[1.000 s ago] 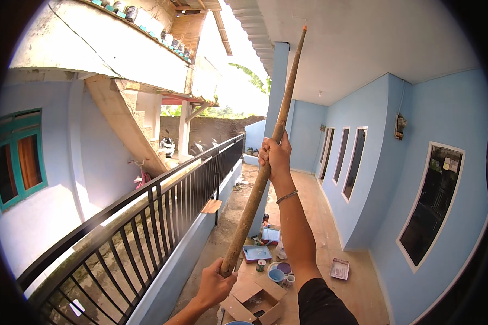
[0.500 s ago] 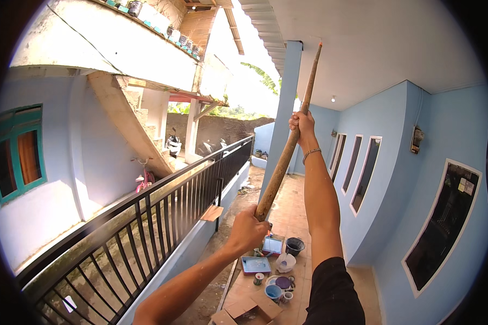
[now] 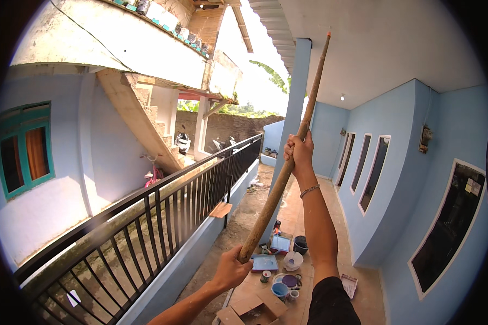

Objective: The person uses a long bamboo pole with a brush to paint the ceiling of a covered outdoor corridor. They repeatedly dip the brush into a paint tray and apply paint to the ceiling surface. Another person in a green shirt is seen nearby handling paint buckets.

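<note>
A long, tapering wooden pole (image 3: 276, 197), which looks like bamboo, slants up and away from me. Its thin far end carries an orange tip (image 3: 328, 34) that appears close to the white ceiling (image 3: 385, 46); whether it touches I cannot tell. Higher up the shaft, my right hand (image 3: 300, 151) is wrapped round it, the arm stretched out. My left hand (image 3: 232, 269) grips the thick lower end.
Below on the tiles are paint trays (image 3: 264, 263), a black bucket (image 3: 300, 245), a blue tub (image 3: 280, 290) and an open cardboard box (image 3: 252, 310). A black railing (image 3: 162, 211) runs along the left. A blue post (image 3: 297, 92) stands beside the pole; windows (image 3: 447, 225) line the right wall.
Both hands have come lower in view with the pole, the left one most. The pole's tip shows slightly higher and further right. My view has shifted slightly.
</note>
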Action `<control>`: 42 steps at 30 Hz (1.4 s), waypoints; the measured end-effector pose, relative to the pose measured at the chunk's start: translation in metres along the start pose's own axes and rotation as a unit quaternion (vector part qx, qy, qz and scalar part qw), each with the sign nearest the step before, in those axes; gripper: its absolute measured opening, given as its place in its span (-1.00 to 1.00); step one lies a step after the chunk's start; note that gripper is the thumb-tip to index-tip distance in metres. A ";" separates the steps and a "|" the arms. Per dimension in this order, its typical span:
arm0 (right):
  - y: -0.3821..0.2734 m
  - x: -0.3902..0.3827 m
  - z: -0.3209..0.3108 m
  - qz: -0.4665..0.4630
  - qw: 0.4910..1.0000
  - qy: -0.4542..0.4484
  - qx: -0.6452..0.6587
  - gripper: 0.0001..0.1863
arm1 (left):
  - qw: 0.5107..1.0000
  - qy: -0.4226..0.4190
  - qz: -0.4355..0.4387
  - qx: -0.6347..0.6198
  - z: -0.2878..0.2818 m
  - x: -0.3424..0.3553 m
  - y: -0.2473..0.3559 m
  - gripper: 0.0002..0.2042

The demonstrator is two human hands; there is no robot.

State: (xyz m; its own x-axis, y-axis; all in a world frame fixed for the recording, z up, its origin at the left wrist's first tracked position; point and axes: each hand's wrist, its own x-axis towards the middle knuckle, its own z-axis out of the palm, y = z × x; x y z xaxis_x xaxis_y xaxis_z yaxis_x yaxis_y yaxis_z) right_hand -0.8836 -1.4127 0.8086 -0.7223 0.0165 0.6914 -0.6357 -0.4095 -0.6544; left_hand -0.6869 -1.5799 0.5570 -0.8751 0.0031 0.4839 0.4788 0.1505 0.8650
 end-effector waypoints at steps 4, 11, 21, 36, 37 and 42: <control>-0.004 -0.101 0.035 0.006 1.000 -0.005 0.011 -0.37 | 1.000 -0.002 -0.030 0.005 -0.022 -0.093 -0.035 -0.76; -0.025 -0.298 0.114 0.001 0.999 -0.026 0.025 -0.28 | 0.998 0.021 -0.034 0.048 -0.078 -0.288 -0.041 -0.79; -0.109 -0.460 0.154 0.009 0.998 0.025 -0.048 -0.28 | 0.999 0.030 -0.042 -0.010 -0.082 -0.452 -0.001 -0.89; -0.160 -0.342 0.085 -0.006 0.999 0.036 -0.028 -0.25 | 0.999 -0.011 -0.044 -0.026 -0.011 -0.362 0.050 -0.80; -0.159 -0.325 0.074 -0.001 0.999 0.034 -0.021 -0.24 | 0.998 -0.014 -0.061 -0.003 -0.002 -0.345 0.050 -0.78; -0.153 -0.227 -0.002 -0.016 1.000 0.013 -0.016 -0.44 | 1.000 -0.005 -0.024 -0.010 0.063 -0.247 0.057 -0.76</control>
State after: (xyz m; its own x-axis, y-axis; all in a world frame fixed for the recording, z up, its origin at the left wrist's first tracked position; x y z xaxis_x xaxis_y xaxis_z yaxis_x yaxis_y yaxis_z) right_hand -0.6227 -1.3523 0.7515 -0.7086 0.0528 0.7036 -0.6663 -0.3781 -0.6427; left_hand -0.4476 -1.5094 0.4783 -0.8978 0.0054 0.4404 0.4372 0.1317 0.8897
